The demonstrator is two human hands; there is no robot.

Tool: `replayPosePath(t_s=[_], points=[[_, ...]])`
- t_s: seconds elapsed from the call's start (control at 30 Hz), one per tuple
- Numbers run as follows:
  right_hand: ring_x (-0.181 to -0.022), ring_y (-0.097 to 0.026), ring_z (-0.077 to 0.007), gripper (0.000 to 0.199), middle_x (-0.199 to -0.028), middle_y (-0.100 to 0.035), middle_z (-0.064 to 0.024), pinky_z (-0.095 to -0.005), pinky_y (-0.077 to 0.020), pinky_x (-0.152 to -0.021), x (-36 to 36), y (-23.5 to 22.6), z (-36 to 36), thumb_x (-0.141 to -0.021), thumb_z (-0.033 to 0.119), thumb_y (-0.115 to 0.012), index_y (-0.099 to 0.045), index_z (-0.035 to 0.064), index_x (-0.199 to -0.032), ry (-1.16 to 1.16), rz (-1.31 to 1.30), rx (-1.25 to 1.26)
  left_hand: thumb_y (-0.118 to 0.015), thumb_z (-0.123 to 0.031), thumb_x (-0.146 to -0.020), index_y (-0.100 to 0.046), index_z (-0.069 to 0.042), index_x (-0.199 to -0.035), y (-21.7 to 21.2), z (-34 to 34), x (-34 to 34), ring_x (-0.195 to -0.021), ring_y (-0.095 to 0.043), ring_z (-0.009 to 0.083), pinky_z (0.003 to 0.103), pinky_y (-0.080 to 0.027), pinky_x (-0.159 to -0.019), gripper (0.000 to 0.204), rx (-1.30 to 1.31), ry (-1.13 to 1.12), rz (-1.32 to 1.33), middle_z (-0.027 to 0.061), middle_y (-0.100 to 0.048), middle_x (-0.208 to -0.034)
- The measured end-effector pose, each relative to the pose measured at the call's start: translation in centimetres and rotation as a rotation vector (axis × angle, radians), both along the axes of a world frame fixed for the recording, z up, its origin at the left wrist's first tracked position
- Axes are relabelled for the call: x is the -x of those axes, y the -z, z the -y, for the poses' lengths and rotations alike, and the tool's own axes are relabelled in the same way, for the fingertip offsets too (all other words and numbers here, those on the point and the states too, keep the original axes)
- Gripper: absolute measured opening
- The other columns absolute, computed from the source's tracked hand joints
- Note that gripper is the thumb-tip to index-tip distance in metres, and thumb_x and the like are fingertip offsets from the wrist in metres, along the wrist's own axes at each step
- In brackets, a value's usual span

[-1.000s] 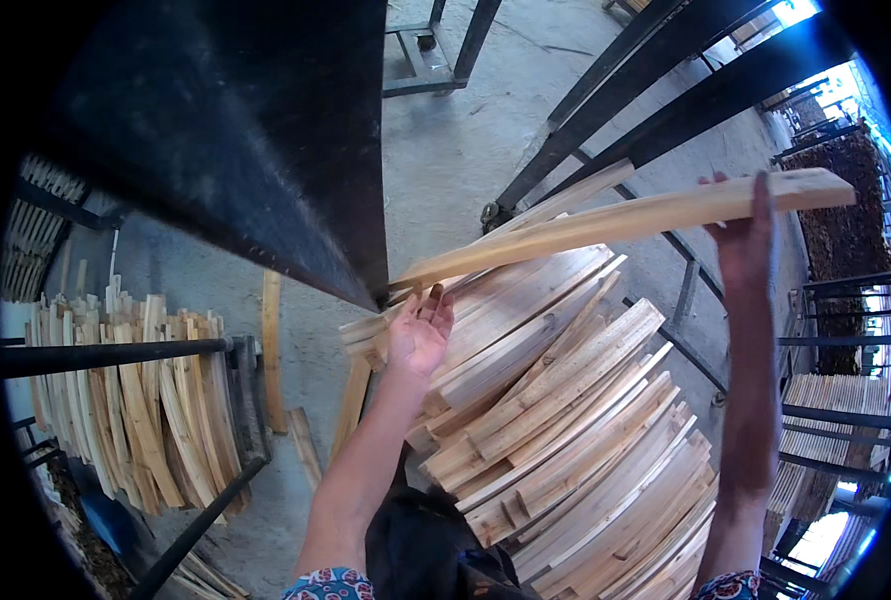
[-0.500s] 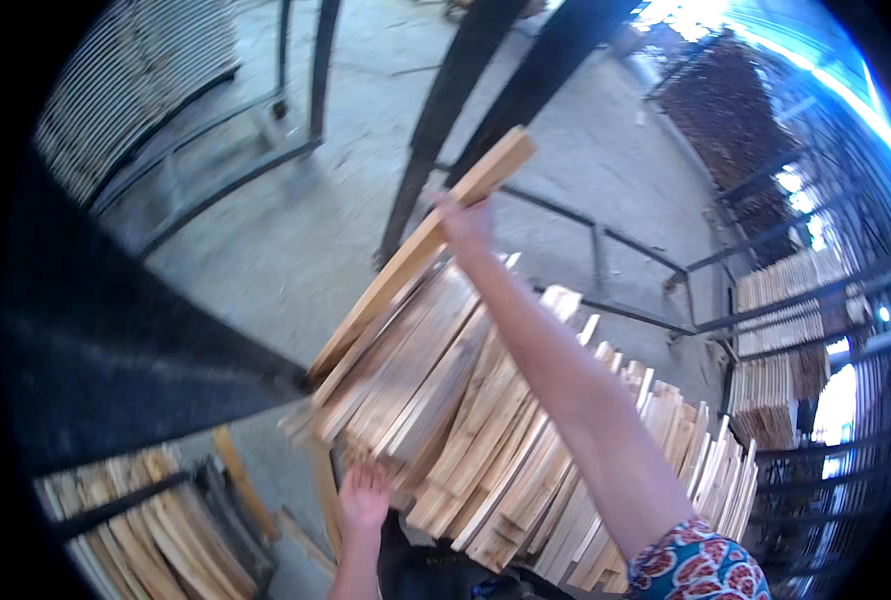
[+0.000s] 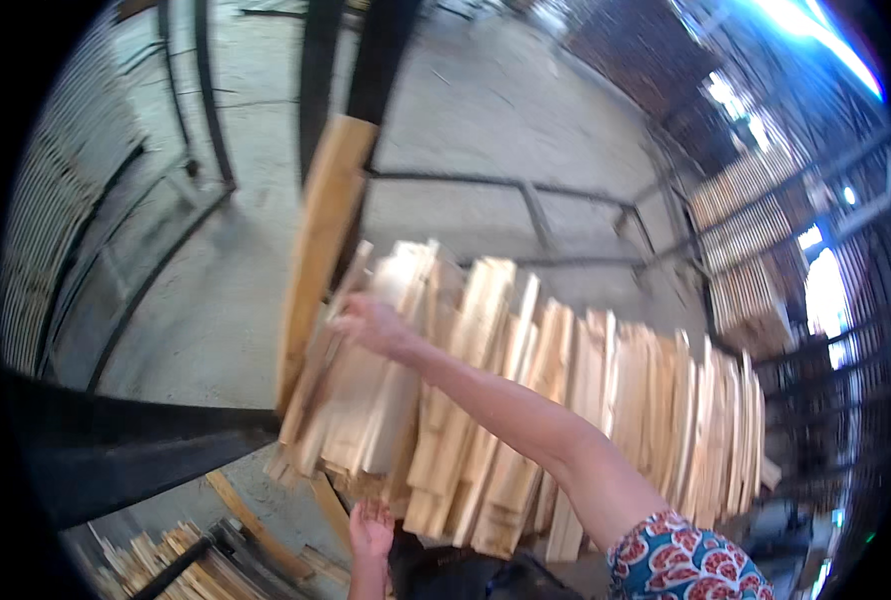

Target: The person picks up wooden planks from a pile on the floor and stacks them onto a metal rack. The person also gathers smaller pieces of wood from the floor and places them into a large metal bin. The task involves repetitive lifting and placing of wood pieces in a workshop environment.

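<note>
A long row of wooden boards (image 3: 556, 400) stands on edge, packed side by side, in front of me. My right hand (image 3: 371, 325) reaches across to the row's left end, its fingers curled over the edge of a thin wooden board (image 3: 311, 400); hand and nearby boards are blurred. Left of it, a longer, wider plank (image 3: 316, 250) stands tilted against a dark metal post. My left hand (image 3: 372, 528) is palm up with fingers parted, just below the near ends of the boards, holding nothing that I can see.
A dark metal beam (image 3: 156, 440) comes in from the left, close to the row. Below it lies another pile of boards (image 3: 166, 565). Metal frames (image 3: 526, 190) stand beyond the row on the concrete floor (image 3: 486, 110). Stacked boards (image 3: 741, 215) are at the far right.
My right hand has let go of the long plank and come down to the row's left boards. The plank now stands more upright. My view has turned, and the left hand stays near the board ends.
</note>
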State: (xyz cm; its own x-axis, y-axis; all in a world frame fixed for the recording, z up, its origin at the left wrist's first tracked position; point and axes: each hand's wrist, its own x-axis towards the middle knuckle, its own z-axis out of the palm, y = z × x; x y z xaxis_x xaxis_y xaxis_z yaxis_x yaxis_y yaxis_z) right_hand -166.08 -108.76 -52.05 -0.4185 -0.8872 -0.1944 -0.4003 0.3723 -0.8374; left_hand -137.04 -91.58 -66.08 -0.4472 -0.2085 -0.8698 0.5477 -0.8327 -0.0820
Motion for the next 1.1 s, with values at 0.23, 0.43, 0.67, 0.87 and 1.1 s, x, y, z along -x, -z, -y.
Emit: replayPosePath(t_s=[0.23, 0.43, 0.67, 0.87, 1.1], points=[[-0.058, -0.05, -0.0227, 0.033, -0.06, -0.049, -0.0125, -0.0338, -0.0401, -0.056, -4.8, 1.0, -24.6, -0.07, 0.031, -0.052, -0.051, 0.0007, -0.082, -0.046, 0.325, -0.068, -0.046, -0.031, -0.082, -0.032, -0.011, -0.122, -7.0, -6.2, 1.8, -0.094, -0.048, 0.0148, 0.027, -0.039, -0.077, 0.047, 0.395, 1.015, -0.017, 0.0039, -0.045, -0.113], [-0.1, -0.049, -0.0238, 0.053, -0.107, -0.051, -0.0169, -0.0322, -0.0373, -0.085, -12.2, -1.7, -43.8, -0.081, 0.037, -0.045, -0.039, -0.0008, -0.117, -0.139, 0.688, -0.444, -0.049, -0.018, -0.079, -0.024, -0.006, -0.127, -11.8, -12.6, 0.9, -0.11, -0.038, 0.022, 0.03, -0.035, -0.088, 0.055, 0.971, 1.359, -0.021, 0.0095, -0.019, -0.132], [-0.059, -0.054, -0.0098, 0.025, -0.08, -0.057, -0.0051, -0.02, -0.0408, -0.044, -24.4, 6.4, -56.0, -0.082, 0.026, -0.043, -0.05, 0.01, -0.099, 0.608, 1.403, -0.256, -0.035, -0.054, -0.08, -0.022, -0.011, -0.125, -7.6, -15.2, -2.9, -0.108, -0.037, 0.0342, 0.049, -0.039, -0.081, 0.064, 0.008, 0.905, 0.145, 0.0162, -0.029, -0.126], [-0.091, -0.049, -0.0259, 0.07, -0.11, -0.044, -0.0121, -0.0393, -0.0433, -0.068, -19.7, 9.6, -58.6, -0.073, 0.059, -0.04, -0.029, 0.0119, -0.123, 1.595, 1.538, 0.291, -0.046, -0.033, -0.082, -0.046, -0.002, -0.097, -10.0, -17.1, 3.4, -0.078, -0.05, 0.0184, 0.03, -0.043, -0.067, 0.034, 0.768, 0.979, 0.533, 0.0095, -0.049, -0.087], [-0.113, -0.033, -0.0244, 0.049, -0.12, -0.038, -0.0102, -0.0442, -0.0254, -0.092, -17.6, 8.5, -50.0, -0.082, 0.043, -0.033, -0.041, 0.0071, -0.114, 1.765, 1.463, 0.193, -0.05, -0.01, -0.078, -0.052, 0.0, -0.093, -8.8, -8.8, 6.2, -0.065, -0.049, 0.0102, 0.023, -0.043, -0.059, 0.017, 2.017, 1.308, 0.888, 0.0046, -0.054, -0.074]])
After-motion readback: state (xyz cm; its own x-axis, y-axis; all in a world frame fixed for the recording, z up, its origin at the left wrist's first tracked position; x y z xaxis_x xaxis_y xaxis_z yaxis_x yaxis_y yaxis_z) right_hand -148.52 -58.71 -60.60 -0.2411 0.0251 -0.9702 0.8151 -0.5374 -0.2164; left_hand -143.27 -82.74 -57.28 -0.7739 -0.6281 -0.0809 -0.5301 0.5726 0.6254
